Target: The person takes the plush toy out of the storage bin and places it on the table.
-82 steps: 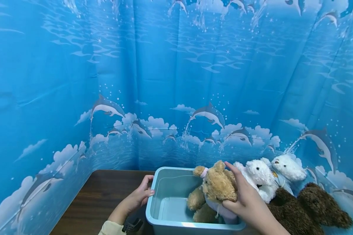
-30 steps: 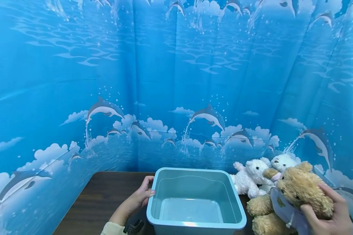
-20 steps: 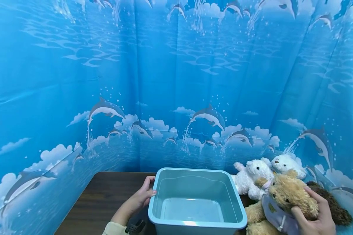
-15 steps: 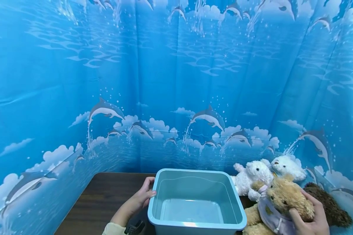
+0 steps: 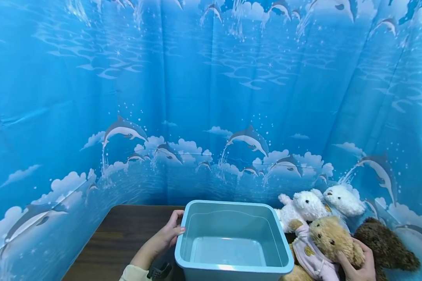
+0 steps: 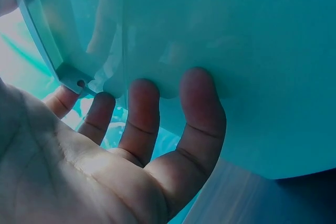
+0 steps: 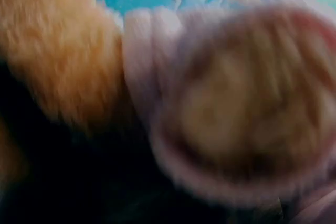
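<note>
My left hand (image 5: pixel 167 236) grips the left rim of a light teal plastic bin (image 5: pixel 233 269), thumb hooked over the edge. In the left wrist view its curled fingers (image 6: pixel 198 95) press on the bin's outer wall (image 6: pixel 252 51). Nothing lies inside the bin. To the right, my right hand (image 5: pixel 360 263) holds a tan teddy bear (image 5: pixel 327 236) by the side of its head. The bear wears a pale pink top with a yellow patch and leans beside the bin. The right wrist view shows tan fur (image 7: pixel 63 40) and a pink hem (image 7: pixel 210 195), blurred and very close.
Two white plush toys, one fluffy (image 5: pixel 307 205) and one with a bear's face (image 5: pixel 344 201), sit behind the tan bear. A dark brown plush (image 5: pixel 383 244) lies at the far right. Under the bin is a dark wooden table (image 5: pixel 123 230). Behind hangs a blue dolphin-print curtain (image 5: pixel 197 97).
The tan bear has come out of the bin and over to the right side. Lately it has shifted slightly left and down, in front of the white plush toys. My left hand has stayed put.
</note>
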`<state>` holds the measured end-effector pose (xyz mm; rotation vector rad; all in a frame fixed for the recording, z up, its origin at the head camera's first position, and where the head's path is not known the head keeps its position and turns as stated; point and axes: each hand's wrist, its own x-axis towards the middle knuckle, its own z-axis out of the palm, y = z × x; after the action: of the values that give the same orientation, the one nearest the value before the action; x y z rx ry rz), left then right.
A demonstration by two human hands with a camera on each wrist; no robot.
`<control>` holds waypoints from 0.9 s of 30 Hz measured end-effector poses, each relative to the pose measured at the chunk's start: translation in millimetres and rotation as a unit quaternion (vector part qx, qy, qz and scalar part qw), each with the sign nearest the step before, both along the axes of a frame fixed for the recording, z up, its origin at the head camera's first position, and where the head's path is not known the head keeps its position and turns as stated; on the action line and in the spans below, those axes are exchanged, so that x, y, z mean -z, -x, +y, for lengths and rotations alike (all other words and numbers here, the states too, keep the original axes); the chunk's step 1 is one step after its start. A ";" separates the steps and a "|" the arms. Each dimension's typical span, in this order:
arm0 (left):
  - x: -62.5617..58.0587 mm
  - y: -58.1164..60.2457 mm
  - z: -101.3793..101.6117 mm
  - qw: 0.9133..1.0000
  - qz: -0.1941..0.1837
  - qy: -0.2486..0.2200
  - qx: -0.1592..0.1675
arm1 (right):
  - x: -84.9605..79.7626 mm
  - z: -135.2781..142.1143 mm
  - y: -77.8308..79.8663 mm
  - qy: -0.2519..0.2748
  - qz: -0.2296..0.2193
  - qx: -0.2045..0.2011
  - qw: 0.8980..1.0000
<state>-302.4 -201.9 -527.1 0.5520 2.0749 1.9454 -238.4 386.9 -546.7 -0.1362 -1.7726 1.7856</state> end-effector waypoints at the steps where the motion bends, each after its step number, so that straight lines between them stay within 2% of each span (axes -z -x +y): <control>1: -0.6 0.6 -0.6 1.000 0.004 -0.001 0.001 | 3.4 0.3 1.6 0.005 0.009 -0.016 1.000; 2: -1.3 1.2 -0.9 1.000 0.010 0.001 0.002 | 6.5 0.5 2.9 0.008 0.010 -0.026 1.000; 4: -2.8 2.8 -1.5 1.000 0.017 -0.001 0.006 | 11.0 -0.8 5.0 0.013 -0.007 -0.016 1.000; 6: -4.5 4.2 -2.1 1.000 0.013 -0.002 0.007 | 13.1 -3.4 6.2 0.004 -0.033 0.015 0.999; 10: -6.1 5.1 -3.0 1.000 -0.001 -0.001 0.003 | 15.9 -9.5 7.8 -0.057 -0.072 0.067 0.994; 12: -6.0 4.7 -3.2 1.000 -0.007 -0.001 0.002 | 16.8 -12.7 8.9 -0.067 -0.068 0.074 0.993; 14: -5.4 4.1 -3.0 1.000 -0.011 -0.001 0.001 | 18.1 -14.8 9.9 -0.044 -0.057 0.069 0.995; 16: -4.2 3.4 -2.8 1.000 -0.013 -0.005 -0.001 | 20.3 -15.9 10.7 -0.049 -0.058 0.077 0.994; 21: -0.5 1.6 -1.8 1.000 -0.005 -0.014 0.001 | 26.3 -16.2 11.5 -0.087 -0.069 0.106 0.988; 25: 0.2 -0.1 -1.5 1.000 0.001 -0.009 -0.004 | 30.2 -14.6 11.4 -0.100 -0.053 0.105 0.988; 27: -0.6 -0.6 -1.1 1.000 -0.002 -0.010 -0.002 | 30.9 -12.7 10.9 -0.112 -0.059 0.108 0.986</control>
<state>-301.7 -203.0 -526.5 0.5478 2.0577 1.9711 -249.4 374.2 -577.6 -0.3345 -1.9473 1.4431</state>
